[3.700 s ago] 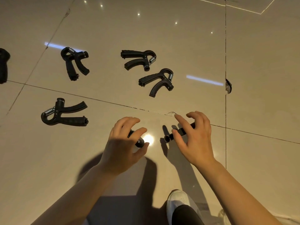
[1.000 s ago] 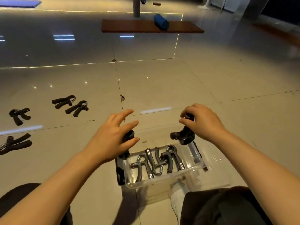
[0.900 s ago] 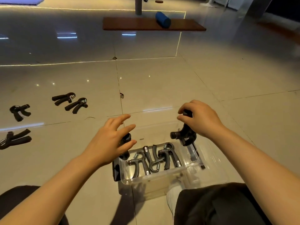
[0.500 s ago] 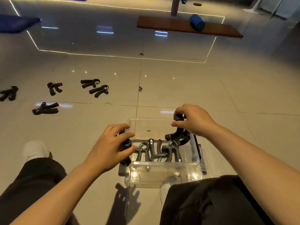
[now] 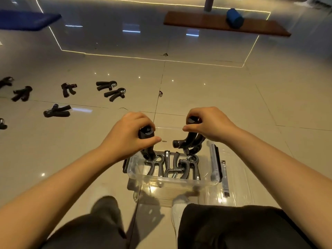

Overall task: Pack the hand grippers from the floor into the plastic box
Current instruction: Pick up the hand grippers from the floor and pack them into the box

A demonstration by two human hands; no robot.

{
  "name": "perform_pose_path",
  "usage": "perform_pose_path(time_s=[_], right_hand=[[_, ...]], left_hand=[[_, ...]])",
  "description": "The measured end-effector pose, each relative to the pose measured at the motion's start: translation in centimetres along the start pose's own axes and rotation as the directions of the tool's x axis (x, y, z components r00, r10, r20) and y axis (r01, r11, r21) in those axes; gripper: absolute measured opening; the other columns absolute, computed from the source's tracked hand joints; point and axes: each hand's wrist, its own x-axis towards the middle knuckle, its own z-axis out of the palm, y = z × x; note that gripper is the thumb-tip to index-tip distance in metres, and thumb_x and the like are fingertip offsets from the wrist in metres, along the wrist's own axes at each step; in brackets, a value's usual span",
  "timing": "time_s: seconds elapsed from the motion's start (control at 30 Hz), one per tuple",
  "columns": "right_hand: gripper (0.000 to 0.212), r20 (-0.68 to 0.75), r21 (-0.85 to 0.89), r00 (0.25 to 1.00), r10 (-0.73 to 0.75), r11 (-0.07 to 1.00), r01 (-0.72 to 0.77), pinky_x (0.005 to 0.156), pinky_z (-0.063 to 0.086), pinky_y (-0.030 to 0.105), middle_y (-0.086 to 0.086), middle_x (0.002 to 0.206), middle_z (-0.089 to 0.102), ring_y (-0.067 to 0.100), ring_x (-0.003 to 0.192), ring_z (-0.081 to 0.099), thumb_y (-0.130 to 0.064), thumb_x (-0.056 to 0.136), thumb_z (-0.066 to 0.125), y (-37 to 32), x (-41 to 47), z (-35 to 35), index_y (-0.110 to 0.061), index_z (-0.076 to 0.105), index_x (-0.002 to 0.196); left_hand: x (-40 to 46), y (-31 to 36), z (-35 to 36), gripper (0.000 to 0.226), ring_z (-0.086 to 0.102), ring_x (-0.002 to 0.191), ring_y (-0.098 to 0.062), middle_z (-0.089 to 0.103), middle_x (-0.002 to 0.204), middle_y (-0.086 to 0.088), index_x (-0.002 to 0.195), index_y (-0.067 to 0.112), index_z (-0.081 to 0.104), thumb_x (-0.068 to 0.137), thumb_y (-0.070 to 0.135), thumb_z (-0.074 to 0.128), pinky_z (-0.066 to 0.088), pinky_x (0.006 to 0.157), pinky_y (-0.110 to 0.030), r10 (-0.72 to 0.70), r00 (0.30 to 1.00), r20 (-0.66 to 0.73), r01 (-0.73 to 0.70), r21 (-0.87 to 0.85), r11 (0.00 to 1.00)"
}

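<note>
Left hand [image 5: 128,139]: fingers and thumb curling round the handle of a black hand gripper [image 5: 147,142], holding it upright with its lower end dipping into the left end of the plastic box [image 5: 172,182].

Right hand [image 5: 209,126]: fingertips pinching the handle end of a second black gripper [image 5: 190,141], which is hanging just above the right half of the box, spring end pointing down.

Plastic box: clear, open-topped, sitting on the floor between the person's knees. Grippers in the box [image 5: 171,166] are lying side by side along the near wall; they overlap, so I cannot tell their exact number. A dark latch is showing on each end of the box.

Clear lid [image 5: 233,187]: lying flat on the tiles, just beside the box on its right.

Loose grippers on the floor: a pair close together [image 5: 111,89], one further left [image 5: 68,88], one nearer the person [image 5: 56,111], and more trailing off toward the left edge [image 5: 21,93].

Far background: a brown board [image 5: 226,25] carrying a blue roll [image 5: 234,16], and a blue mat [image 5: 27,21] lying at the upper left.

Foreground: dark trouser legs and a white shoe [image 5: 179,203] touching the box's near side.
</note>
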Motion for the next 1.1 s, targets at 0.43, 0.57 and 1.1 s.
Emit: perform_pose_path(time_s=[0.43,0.57,1.1], right_hand=[[0.02,0.117,0.123,0.977,0.178,0.974,-0.192,0.071,0.048,0.032,-0.01,0.086,0.064,0.012,0.08,0.059,-0.043,0.086,0.061,10.7,3.2,13.9,-0.025,0.062,0.096],[0.023,0.189,0.04,0.967,0.173,0.982,-0.183,0.077,0.051,0.039,-0.004,0.091,0.068,0.018,0.084,0.061,-0.044,0.087,0.061,11.9,4.6,16.8,-0.025,0.066,0.098],[0.054,0.369,0.035,0.898,0.239,0.962,-0.27,0.065,0.048,0.027,0.005,0.053,0.066,0.016,0.053,0.062,-0.056,0.084,0.056,11.9,9.3,19.3,-0.005,0.068,0.072]], left_hand=[[-4.2,-7.9,17.2,0.036,0.052,0.11,-0.023,0.06,0.112,-0.003,0.095,0.014,0.068,0.075,0.043,0.067,0.032,0.102,-0.02,-0.054,0.993,-0.103,0.042,-0.111,0.993],[-4.4,-8.3,19.3,0.039,0.051,0.111,-0.028,0.061,0.114,-0.006,0.102,0.011,0.068,0.075,0.039,0.068,0.028,0.105,-0.019,-0.054,0.988,-0.146,0.045,-0.061,0.997],[-4.5,-8.1,19.6,0.041,0.051,0.11,-0.029,0.061,0.116,-0.008,0.102,0.01,0.068,0.074,0.04,0.072,0.032,0.101,-0.019,-0.101,0.982,-0.158,0.105,0.017,0.994]])
